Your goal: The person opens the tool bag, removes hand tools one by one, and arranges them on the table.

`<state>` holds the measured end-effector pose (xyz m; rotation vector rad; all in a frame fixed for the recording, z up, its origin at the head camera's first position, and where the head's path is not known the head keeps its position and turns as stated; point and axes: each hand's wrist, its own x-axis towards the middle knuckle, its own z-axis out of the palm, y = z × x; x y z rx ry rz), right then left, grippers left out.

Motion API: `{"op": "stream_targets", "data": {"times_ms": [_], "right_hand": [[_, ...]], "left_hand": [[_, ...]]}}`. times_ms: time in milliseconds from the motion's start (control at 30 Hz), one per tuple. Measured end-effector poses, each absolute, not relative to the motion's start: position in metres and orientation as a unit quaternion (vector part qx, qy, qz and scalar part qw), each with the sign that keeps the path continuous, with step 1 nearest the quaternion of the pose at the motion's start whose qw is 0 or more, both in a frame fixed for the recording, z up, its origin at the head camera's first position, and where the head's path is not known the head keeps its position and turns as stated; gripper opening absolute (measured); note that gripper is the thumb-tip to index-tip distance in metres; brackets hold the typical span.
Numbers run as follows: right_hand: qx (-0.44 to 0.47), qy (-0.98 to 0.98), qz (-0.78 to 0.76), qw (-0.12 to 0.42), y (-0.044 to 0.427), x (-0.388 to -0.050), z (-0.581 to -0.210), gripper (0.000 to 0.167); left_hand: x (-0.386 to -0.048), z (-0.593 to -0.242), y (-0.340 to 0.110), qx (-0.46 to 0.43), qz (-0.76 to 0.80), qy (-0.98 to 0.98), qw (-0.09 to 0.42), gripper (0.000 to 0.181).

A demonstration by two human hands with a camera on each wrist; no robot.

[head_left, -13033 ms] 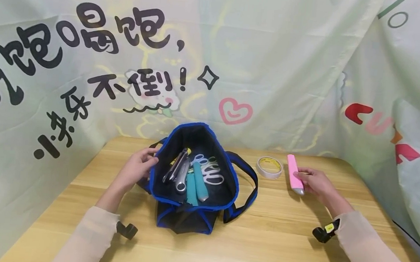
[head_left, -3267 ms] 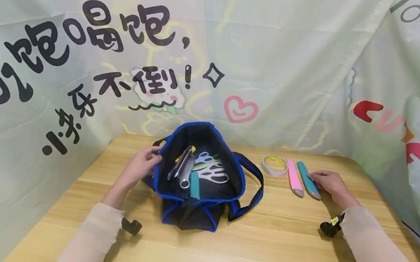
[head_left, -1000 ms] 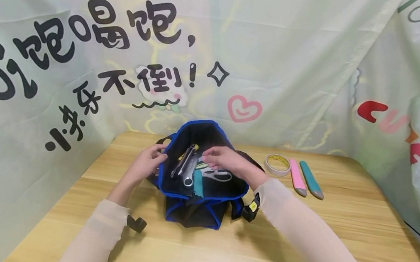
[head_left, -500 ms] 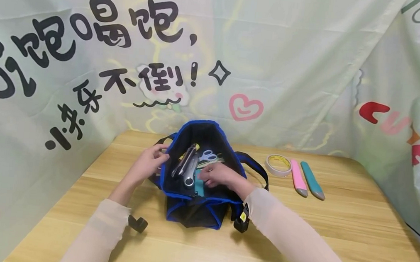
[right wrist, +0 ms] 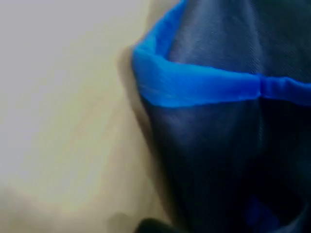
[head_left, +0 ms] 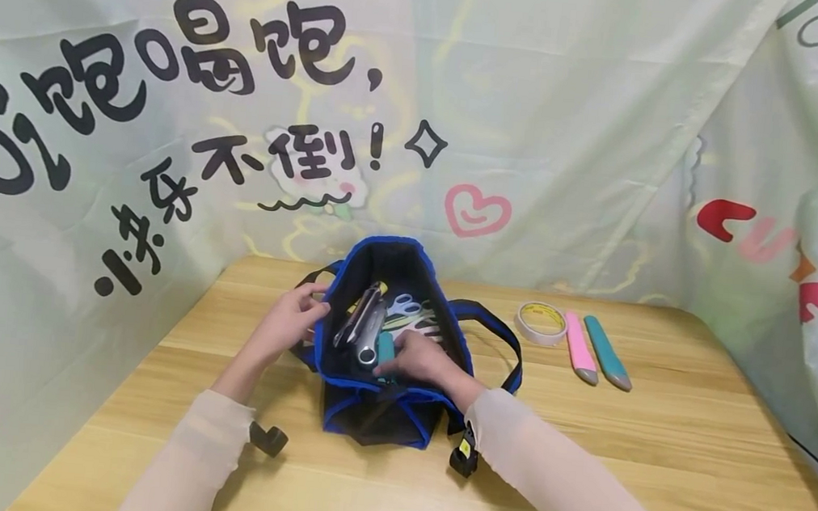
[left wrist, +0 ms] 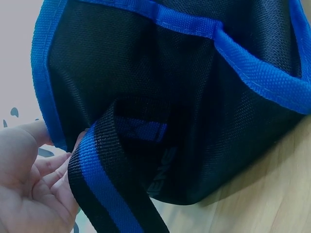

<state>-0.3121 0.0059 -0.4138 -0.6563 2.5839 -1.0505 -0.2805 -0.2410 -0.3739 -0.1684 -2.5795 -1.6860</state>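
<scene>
A black tool bag (head_left: 374,423) with blue trim stands on the wooden table, its mouth facing me. My left hand (head_left: 286,324) grips its left rim; the left wrist view shows the thumb at the blue edge and fingers curled behind the handle strap (left wrist: 104,170). My right hand (head_left: 425,358) reaches inside and pinches a teal utility knife (head_left: 386,346), partly covered by the fingers. Beside it in the bag lie a wrench (head_left: 370,341), dark-handled tools (head_left: 356,316) and scissors (head_left: 404,305). The blurred right wrist view shows only the bag's corner (right wrist: 204,87), not the fingers.
Right of the bag, a tape roll (head_left: 541,324), a pink utility knife (head_left: 579,347) and another teal knife (head_left: 606,352) lie in a row. The bag's right handle strap (head_left: 501,328) loops out over the table (head_left: 329,496). Printed curtains (head_left: 572,140) hang behind and at both sides.
The right hand laid the pink knife, then a teal one, beside the tape. It returned into the bag and moved down onto the remaining teal knife. The left hand stays on the rim.
</scene>
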Motion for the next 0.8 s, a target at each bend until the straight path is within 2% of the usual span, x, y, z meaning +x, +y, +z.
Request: {"op": "stream_targets", "data": {"times_ms": [167,333,400,600,800], "right_hand": [[-0.199,0.879,-0.409,0.145,0.007,-0.311,-0.415,0.031],[-0.149,0.826,-0.508,0.192,0.013,-0.312,-0.416,0.052],[-0.142,0.809,-0.535,0.196,0.017,-0.313,-0.415,0.053],[-0.137,0.767,-0.607,0.160,0.023,-0.317,-0.405,0.045],[-0.128,0.734,-0.654,0.132,0.035,-0.322,-0.387,0.048]], "left_hand": [[-0.280,-0.373,-0.240,-0.056,-0.547,-0.835,0.027,0.045],[-0.281,-0.375,-0.241,-0.054,-0.545,-0.836,0.022,0.046],[-0.281,-0.376,-0.241,-0.052,-0.545,-0.837,0.019,0.047],[-0.281,-0.374,-0.240,-0.051,-0.543,-0.838,0.024,0.046],[-0.281,-0.374,-0.241,-0.048,-0.543,-0.838,0.019,0.045]]}}
